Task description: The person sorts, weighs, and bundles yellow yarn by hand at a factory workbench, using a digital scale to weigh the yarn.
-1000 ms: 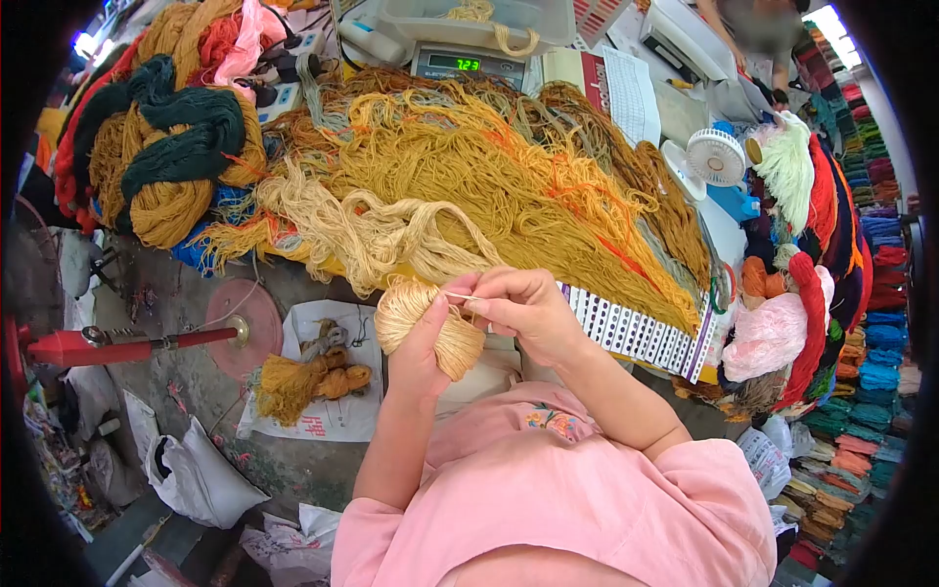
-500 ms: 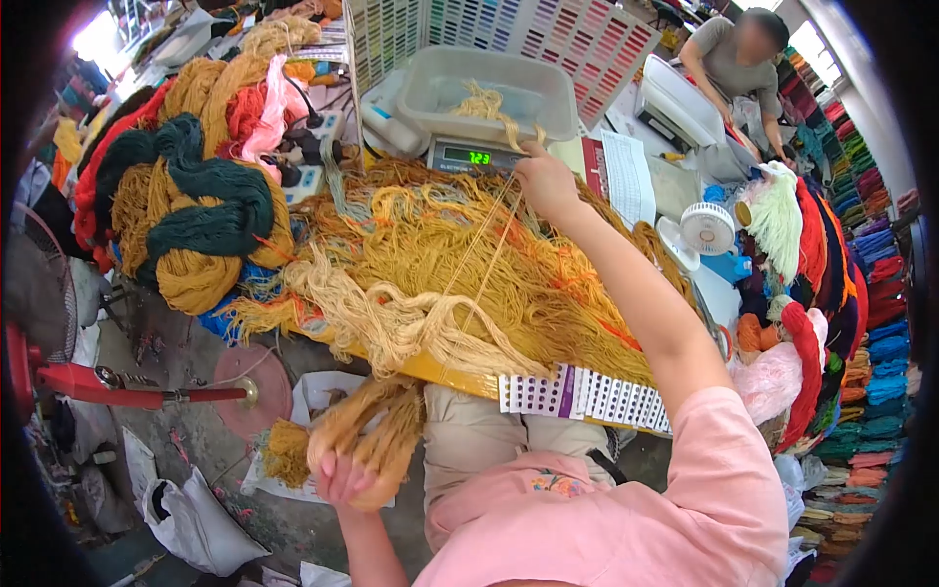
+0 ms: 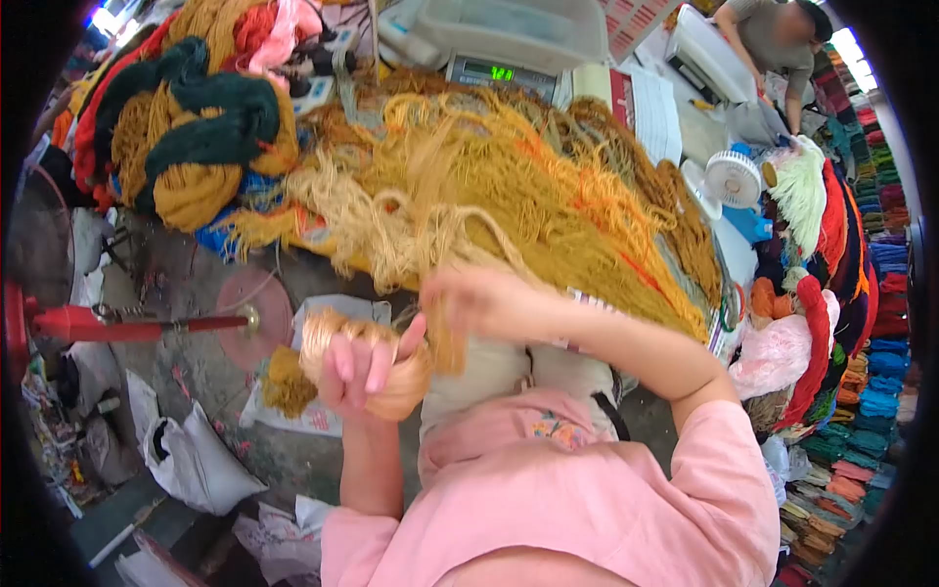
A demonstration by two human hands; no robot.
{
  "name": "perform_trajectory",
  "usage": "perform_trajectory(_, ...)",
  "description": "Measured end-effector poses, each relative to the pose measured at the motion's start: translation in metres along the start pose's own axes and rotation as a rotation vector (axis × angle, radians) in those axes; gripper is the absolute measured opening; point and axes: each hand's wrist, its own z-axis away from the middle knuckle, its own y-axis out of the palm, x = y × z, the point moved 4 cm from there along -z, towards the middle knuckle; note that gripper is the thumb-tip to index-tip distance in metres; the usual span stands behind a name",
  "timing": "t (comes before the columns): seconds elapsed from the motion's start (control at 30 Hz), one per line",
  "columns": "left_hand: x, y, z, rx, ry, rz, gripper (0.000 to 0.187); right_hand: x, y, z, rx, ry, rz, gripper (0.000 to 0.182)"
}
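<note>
My left hand (image 3: pixel 357 372) is wrapped round a shiny golden-tan skein of yarn (image 3: pixel 396 386), held low in front of my lap. Just to its right, my right hand (image 3: pixel 469 298) is smeared by motion, its fingers close to the yarn hanging beside the skein. Blurred tan strands rise above that hand over the table. Behind it, cream yarn (image 3: pixel 357 225) lies loosely along the near edge of a broad mustard yarn heap (image 3: pixel 509 186).
At the back, a translucent plastic tub (image 3: pixel 518 34) sits on a scale with a green-lit display (image 3: pixel 501 73). A small white fan (image 3: pixel 732 178) stands right. Dark green yarn (image 3: pixel 215 132) tops the left pile. Another person (image 3: pixel 782 49) works at far right. A red bar (image 3: pixel 147 328) extends at left.
My right hand has come back from the tub to beside my left hand. The left hand and skein have risen slightly. The view has tipped downward.
</note>
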Motion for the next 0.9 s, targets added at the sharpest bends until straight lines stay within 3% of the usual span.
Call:
perform_trajectory(0.03, 0.005, 0.003, -0.001, -0.003, 0.011, -0.053, 0.023, 0.004, -0.017, -0.003, -0.277, -0.156, 0.096, 0.032)
perform_trajectory(0.1, 0.016, 0.009, 0.002, -0.014, 0.028, -0.126, 0.026, 0.037, -0.036, 0.007, -0.281, -0.113, 0.176, 0.035)
perform_trajectory(0.17, 0.025, 0.01, 0.008, 0.002, 0.052, -0.153, 0.029, 0.051, -0.027, 0.016, -0.259, -0.157, 0.179, 0.038)
perform_trajectory(0.2, 0.029, 0.011, 0.01, -0.029, 0.062, -0.137, 0.029, 0.059, -0.016, 0.021, -0.154, -0.156, 0.027, 0.039)
perform_trajectory(0.27, 0.033, 0.013, 0.014, -0.055, 0.075, -0.123, 0.03, 0.059, -0.004, 0.033, -0.056, -0.323, 0.424, 0.045)
perform_trajectory(0.33, 0.038, 0.016, 0.016, -0.042, 0.055, -0.081, 0.031, 0.054, 0.003, 0.046, -0.02, -0.285, 0.551, 0.051)
perform_trajectory(0.4, 0.045, 0.018, 0.017, -0.039, 0.03, -0.055, 0.031, 0.039, 0.003, 0.058, -0.141, -0.199, 0.382, 0.054)
perform_trajectory(0.43, 0.05, 0.02, 0.016, -0.039, 0.005, -0.026, 0.031, 0.036, 0.004, 0.066, -0.149, -0.2, 0.38, 0.054)
perform_trajectory(0.5, 0.063, 0.026, 0.012, 0.037, -0.003, 0.005, 0.03, 0.022, 0.005, 0.083, -0.089, 0.009, 0.049, 0.058)
perform_trajectory(0.57, 0.071, 0.029, 0.011, -0.091, -0.005, -0.063, 0.03, 0.001, 0.007, 0.095, -0.262, -0.016, -0.022, 0.057)
perform_trajectory(0.6, 0.074, 0.024, 0.01, 0.004, -0.069, -0.09, 0.032, -0.003, 0.004, 0.1, -0.364, -0.002, 0.004, 0.055)
perform_trajectory(0.67, 0.084, 0.029, 0.008, -0.068, -0.145, -0.193, 0.035, -0.01, -0.005, 0.11, -0.523, -0.111, -0.109, 0.027)
perform_trajectory(0.73, 0.097, 0.035, 0.005, -0.137, -0.267, -0.392, 0.054, -0.007, -0.011, 0.117, -0.554, -0.129, -0.328, 0.009)
perform_trajectory(0.83, 0.111, 0.042, 0.005, -0.092, -0.436, -0.476, 0.08, 0.008, -0.003, 0.111, -0.446, -0.015, -0.54, 0.01)
perform_trajectory(0.9, 0.114, 0.046, 0.005, -0.081, -0.471, -0.452, 0.083, 0.008, 0.002, 0.11, -0.451, -0.035, -0.607, 0.009)
